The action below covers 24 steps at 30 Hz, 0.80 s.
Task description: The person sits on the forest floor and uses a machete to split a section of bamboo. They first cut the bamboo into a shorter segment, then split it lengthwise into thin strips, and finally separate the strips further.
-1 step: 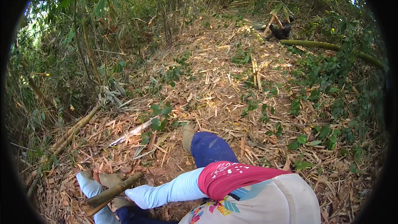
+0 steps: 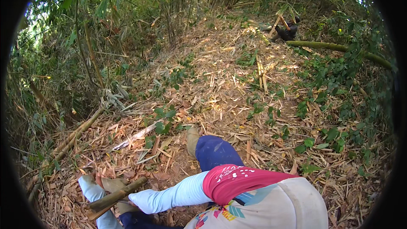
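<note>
Low at the left, my right hand [image 2: 135,198], covered by a light blue sleeve, is closed around a short bamboo stick [image 2: 116,196] that slants down to the left. My left hand [image 2: 94,181], also in a light blue sleeve, lies just beyond the stick's lower end, fingers against a tan sheath-like piece [image 2: 112,184] on the ground. Its grip is hidden. My knee in blue trousers [image 2: 214,150] and a tan boot [image 2: 193,138] are above my right arm.
Dry bamboo leaves cover a slope [image 2: 220,85]. Fallen bamboo stems [image 2: 76,133] lie at the left, and a green culm [image 2: 339,47] lies at the far right. Another person [image 2: 288,29] crouches far up the slope. Dense bamboo and shrubs ring the area.
</note>
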Each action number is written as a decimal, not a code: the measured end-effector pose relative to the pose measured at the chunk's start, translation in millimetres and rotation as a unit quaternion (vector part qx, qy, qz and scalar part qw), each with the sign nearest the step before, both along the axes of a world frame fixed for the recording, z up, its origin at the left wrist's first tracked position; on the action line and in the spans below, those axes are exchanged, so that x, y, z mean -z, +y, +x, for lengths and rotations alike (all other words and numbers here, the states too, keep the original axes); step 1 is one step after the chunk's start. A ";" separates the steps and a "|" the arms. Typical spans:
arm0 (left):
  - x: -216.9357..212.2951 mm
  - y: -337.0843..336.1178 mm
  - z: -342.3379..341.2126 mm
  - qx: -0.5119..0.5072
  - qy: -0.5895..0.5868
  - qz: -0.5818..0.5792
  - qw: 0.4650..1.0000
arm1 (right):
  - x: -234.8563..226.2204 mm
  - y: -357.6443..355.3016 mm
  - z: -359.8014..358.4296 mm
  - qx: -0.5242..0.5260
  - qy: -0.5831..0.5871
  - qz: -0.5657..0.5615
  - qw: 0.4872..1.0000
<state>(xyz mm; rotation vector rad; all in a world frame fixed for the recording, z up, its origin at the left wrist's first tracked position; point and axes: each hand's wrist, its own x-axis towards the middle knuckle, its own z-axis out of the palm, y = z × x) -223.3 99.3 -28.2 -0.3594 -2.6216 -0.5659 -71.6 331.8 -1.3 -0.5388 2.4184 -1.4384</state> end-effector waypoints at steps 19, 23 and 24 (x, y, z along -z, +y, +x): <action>-0.1 79.2 -51.8 0.060 0.043 0.058 0.996 | -34.7 60.6 -40.2 0.008 -0.038 0.110 0.993; -8.4 91.2 -37.2 0.061 0.042 0.056 0.996 | -48.5 67.4 -34.7 0.020 -0.100 0.122 0.987; -1.2 80.7 -31.3 0.067 0.039 0.067 0.995 | -69.1 70.4 -31.1 -0.017 -0.087 0.137 0.987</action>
